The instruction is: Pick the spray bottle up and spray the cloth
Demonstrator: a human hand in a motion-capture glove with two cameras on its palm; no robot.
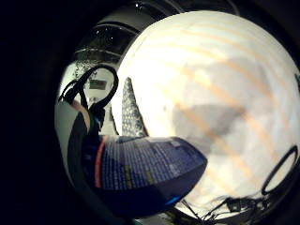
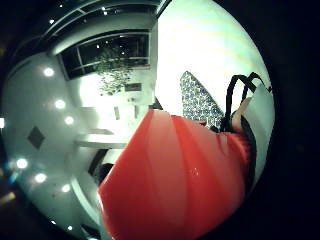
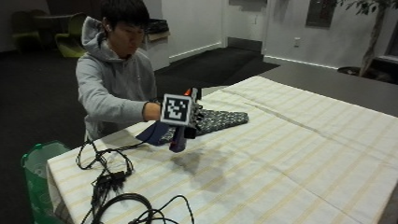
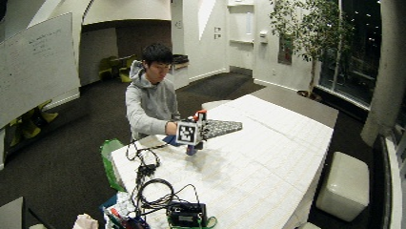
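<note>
Holding the dark blue plastic spray bottle (image 3: 178, 139) up off the table (image 3: 298, 154), gloved right hand (image 3: 187, 115) is wrapped round its neck w/ the grip clenched on it. Palm views back that up: blue printed label (image 1: 140, 166) fills one, orange-red trigger top (image 2: 175, 180) fills the other, so bottle sits tight vs the palm. Bottle hangs above the cream striped tablecloth, casting a shadow there. Target, the dark patterned cloth (image 3: 214, 120), lies flat on the table just beyond the hand, on the far side, near the person's chest. Step in hand looks like aiming before the squeeze. To do it well: turn the nozzle toward the cloth, keep bottle roughly upright, hold it just above the fabric so mist lands on it, not the tablecloth. Black cables (image 3: 112, 172) lie at the near left, well apart.
</note>
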